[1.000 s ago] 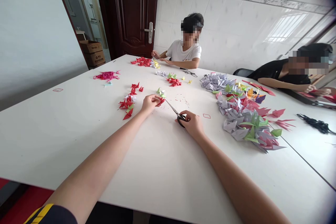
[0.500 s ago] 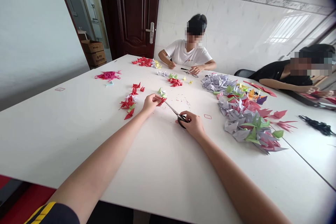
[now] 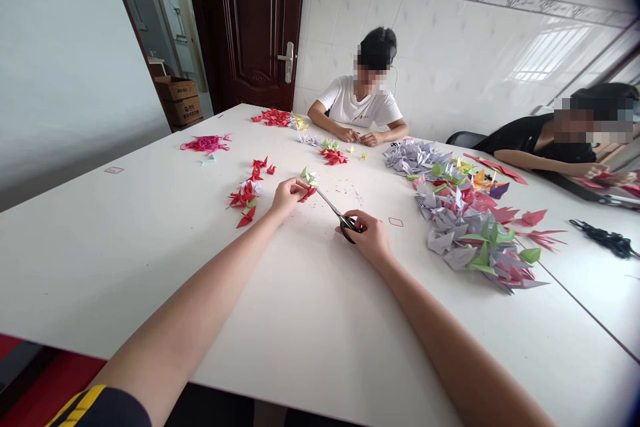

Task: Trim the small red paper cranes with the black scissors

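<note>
Between the fingertips of my left hand [image 3: 290, 197] is a small red folded paper piece [image 3: 309, 192]. My right hand [image 3: 369, 233] is closed around the black handles of a pair of scissors [image 3: 340, 214], whose tips point up-left and reach the red piece. A green and white paper piece [image 3: 309, 177] lies just behind my left fingertips. Tiny paper scraps [image 3: 356, 195] are scattered to the right of the scissor tips. Left of my left hand lies a loose row of red, white and green folded paper cranes [image 3: 243, 196].
A large pile of grey, red and green cranes [image 3: 455, 213] covers the table's right side. Smaller groups [image 3: 274, 118] lie farther back, with a pink bundle [image 3: 206, 143] at left. Two people sit opposite and at right. A black cord [image 3: 605, 238] lies far right.
The person opposite has brought both hands together, and the dark tool in front of them is no longer visible. My right hand and the scissors have shifted very slightly; my left hand stays in place.
</note>
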`<state>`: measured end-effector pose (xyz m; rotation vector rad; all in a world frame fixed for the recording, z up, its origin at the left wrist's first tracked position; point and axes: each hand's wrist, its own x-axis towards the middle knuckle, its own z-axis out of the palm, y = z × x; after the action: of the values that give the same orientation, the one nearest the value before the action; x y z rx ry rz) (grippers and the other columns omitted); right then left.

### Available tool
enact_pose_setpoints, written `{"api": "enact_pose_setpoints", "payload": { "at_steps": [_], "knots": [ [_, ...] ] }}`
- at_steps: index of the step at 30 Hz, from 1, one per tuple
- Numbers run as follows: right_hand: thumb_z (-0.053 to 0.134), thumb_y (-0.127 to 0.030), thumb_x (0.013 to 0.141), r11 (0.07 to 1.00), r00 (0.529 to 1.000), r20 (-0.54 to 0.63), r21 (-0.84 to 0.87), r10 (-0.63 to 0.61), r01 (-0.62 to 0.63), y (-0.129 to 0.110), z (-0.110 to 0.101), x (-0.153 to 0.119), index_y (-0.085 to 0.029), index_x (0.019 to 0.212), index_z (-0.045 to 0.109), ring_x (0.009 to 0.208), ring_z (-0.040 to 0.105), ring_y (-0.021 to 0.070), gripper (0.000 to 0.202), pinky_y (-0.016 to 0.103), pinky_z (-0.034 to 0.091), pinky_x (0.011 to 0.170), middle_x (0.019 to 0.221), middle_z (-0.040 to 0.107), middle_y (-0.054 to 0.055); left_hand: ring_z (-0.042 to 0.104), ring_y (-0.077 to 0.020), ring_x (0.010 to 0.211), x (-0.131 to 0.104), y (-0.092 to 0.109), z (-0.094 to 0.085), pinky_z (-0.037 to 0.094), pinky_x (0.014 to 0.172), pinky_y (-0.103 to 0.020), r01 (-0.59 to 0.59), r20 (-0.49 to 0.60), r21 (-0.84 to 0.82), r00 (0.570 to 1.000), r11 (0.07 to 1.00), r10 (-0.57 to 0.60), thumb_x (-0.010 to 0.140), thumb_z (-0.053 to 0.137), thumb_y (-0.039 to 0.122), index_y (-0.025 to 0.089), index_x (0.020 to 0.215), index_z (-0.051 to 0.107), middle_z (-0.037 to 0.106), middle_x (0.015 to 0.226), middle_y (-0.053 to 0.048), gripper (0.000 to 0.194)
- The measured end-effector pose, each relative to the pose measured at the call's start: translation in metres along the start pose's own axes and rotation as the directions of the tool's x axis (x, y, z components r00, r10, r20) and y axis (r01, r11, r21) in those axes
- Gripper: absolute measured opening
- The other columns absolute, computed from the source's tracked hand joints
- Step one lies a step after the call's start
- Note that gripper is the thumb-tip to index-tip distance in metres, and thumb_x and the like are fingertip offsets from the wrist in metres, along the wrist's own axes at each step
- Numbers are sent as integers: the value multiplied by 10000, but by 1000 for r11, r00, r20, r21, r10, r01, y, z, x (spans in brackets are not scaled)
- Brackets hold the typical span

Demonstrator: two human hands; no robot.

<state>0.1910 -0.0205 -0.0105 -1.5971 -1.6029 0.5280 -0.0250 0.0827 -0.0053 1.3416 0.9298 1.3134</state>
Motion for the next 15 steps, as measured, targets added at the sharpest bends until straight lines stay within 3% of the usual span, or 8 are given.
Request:
{"api": "enact_pose_setpoints", "payload": {
  "at_steps": [10,15],
  "knots": [
    [754,-520,680,998,999,-17,64,28,-27,1,-1,1,-240,906,708,547,329,119,363,266,237,529,587,380,-58,530,-113,577,2,-4,-2,450,630,-271,-28,-2,23,1000,999,28,672,801,309,169,738,657,619,594,-6,211],
    [757,-488,664,999,999,43,27,22,-24,1,-1,0,-248,912,717,544,346,120,348,262,235,525,595,394,-55,531,-109,584,1,-3,-1,447,621,-266,-23,13,-9,1000,1000,24,654,813,314,163,735,650,643,613,-16,237]
  ]
}}
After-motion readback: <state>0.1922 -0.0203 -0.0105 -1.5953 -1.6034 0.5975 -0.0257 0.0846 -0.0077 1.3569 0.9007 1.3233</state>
